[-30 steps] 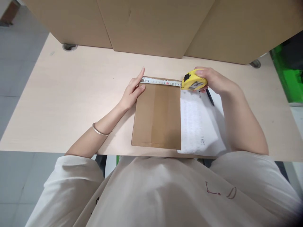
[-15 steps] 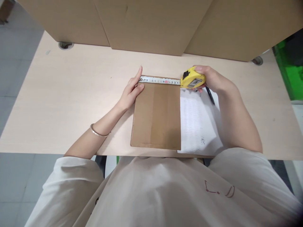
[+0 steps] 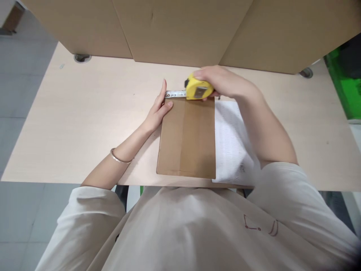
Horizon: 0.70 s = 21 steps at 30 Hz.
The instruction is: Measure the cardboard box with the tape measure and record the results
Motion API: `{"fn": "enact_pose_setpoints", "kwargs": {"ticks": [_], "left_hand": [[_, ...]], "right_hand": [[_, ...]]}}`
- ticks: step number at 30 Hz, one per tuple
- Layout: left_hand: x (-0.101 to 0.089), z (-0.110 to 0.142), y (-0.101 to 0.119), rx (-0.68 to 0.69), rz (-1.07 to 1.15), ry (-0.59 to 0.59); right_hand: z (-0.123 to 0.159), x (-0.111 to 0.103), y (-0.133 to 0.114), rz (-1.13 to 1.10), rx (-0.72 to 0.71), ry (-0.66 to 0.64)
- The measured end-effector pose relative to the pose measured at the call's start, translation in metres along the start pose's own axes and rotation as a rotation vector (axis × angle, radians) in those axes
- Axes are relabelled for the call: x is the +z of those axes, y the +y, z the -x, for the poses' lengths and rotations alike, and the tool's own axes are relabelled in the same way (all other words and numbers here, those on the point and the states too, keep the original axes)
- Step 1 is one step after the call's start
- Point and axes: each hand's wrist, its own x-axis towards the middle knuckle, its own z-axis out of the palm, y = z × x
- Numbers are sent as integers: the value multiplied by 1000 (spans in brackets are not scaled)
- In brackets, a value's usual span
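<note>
A flat brown cardboard piece (image 3: 187, 137) lies on the pale wooden desk (image 3: 90, 109) in front of me. My left hand (image 3: 156, 111) rests at its top left corner, fingers stretched out, pinning the tip of the white tape blade (image 3: 175, 93) there. My right hand (image 3: 222, 82) is wrapped round a yellow tape measure (image 3: 197, 89) above the cardboard's far edge, about midway along it. Only a short length of blade shows between the case and my left fingertips.
A printed white sheet (image 3: 232, 143) lies to the right of the cardboard, partly under my right forearm. Large cardboard panels (image 3: 180, 30) stand along the back of the desk. A green object (image 3: 345, 86) sits at the far right. The desk's front edge is close to my body.
My right hand has slid the yellow tape measure left along the cardboard's far edge, shortening the exposed blade. My left hand has stayed at the corner. The pen by the sheet is no longer visible.
</note>
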Motion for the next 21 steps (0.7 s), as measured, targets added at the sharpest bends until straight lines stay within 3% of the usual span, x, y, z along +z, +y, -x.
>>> {"fn": "enact_pose_setpoints", "kwargs": {"ticks": [5, 9, 12, 17, 21], "left_hand": [[12, -2, 0, -1, 85, -10], [12, 19, 15, -15, 65, -20], [-6, 63, 33, -66, -15, -45], [-32, 166, 58, -91, -348, -285], [-21, 213, 63, -147, -490, -143]], "right_hand": [[-32, 44, -27, 38, -118, -66], [-35, 54, -38, 19, -72, -61], [-31, 41, -29, -53, -32, -13], [-26, 0, 18, -189, 13, 143], [-21, -13, 53, -236, 68, 173]]}}
